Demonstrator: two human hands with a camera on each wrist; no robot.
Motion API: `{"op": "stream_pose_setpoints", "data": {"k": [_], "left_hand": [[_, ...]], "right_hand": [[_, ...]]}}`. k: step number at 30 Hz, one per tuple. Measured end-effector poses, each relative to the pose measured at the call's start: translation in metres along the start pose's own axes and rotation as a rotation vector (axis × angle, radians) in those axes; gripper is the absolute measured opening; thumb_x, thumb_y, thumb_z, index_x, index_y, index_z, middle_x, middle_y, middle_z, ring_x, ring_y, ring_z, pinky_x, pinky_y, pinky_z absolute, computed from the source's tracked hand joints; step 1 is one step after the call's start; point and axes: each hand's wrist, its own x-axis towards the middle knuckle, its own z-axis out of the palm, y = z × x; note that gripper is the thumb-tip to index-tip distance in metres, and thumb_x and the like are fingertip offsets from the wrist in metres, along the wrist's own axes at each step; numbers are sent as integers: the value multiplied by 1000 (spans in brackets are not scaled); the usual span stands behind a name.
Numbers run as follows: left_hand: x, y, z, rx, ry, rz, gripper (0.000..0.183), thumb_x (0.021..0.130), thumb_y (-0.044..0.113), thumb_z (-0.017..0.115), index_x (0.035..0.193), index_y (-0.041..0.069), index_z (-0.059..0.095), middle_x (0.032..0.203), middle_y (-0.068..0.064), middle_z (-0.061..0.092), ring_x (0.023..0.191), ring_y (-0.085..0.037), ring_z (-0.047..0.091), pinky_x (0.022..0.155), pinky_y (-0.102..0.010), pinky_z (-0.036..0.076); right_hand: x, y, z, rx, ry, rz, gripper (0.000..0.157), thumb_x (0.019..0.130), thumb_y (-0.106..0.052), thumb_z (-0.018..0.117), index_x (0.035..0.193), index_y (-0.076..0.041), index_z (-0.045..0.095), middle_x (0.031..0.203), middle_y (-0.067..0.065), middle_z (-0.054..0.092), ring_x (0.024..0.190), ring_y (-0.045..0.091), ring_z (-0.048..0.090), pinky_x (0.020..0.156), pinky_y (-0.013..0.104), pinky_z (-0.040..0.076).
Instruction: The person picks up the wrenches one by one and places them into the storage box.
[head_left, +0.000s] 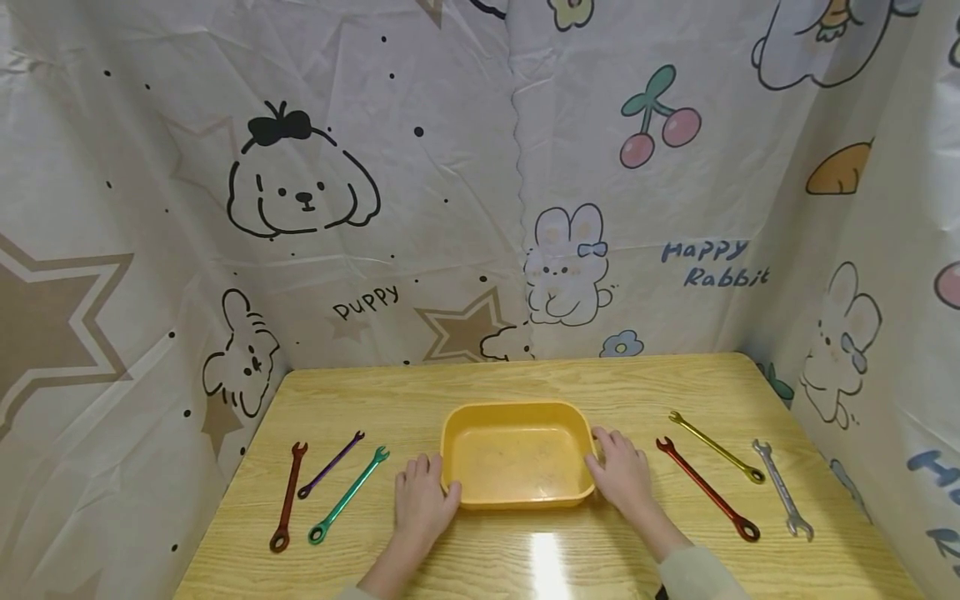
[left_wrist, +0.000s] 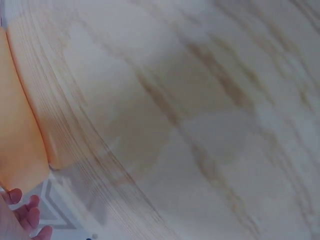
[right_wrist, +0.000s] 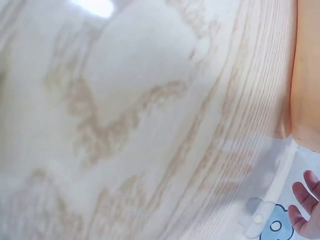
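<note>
A shallow yellow plastic tray [head_left: 517, 502] with rounded corners sits in the middle of the wooden table, with nothing in it. At its left end is my left hand [head_left: 422, 500], the thumb close against the front left corner and the fingers relaxed outside the wall. My right hand [head_left: 624, 475] lies at the opposite end, thumb at the rim and fingers loosely extended beside it. In the left wrist view the tray wall [left_wrist: 20, 120] stands near the spread fingers [left_wrist: 31, 217]. The right wrist view has the wall [right_wrist: 307, 80] above similar fingers [right_wrist: 302, 197].
Left of the tray lie a dark red wrench [head_left: 288, 500], a small purple wrench [head_left: 330, 465] and a green wrench [head_left: 348, 497]. On the right are a red wrench [head_left: 707, 489], a yellow wrench [head_left: 716, 447] and a silver wrench [head_left: 782, 490]. Printed cloth [head_left: 450, 183] surrounds the table.
</note>
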Motion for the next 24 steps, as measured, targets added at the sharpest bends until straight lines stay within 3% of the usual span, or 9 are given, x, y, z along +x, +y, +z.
{"op": "stream_pose_setpoints", "data": {"k": [24], "left_hand": [[-14,14,1,-40,-17,3,39,80,34,55,105,5,56,96,-10,52,88,-26,44,80,-45,36]], "right_hand": [[-15,11,-7,-2,20,-1,40,85,-24,57,123,-10,52,105,14,57,97,32,53,78,51,38]]}}
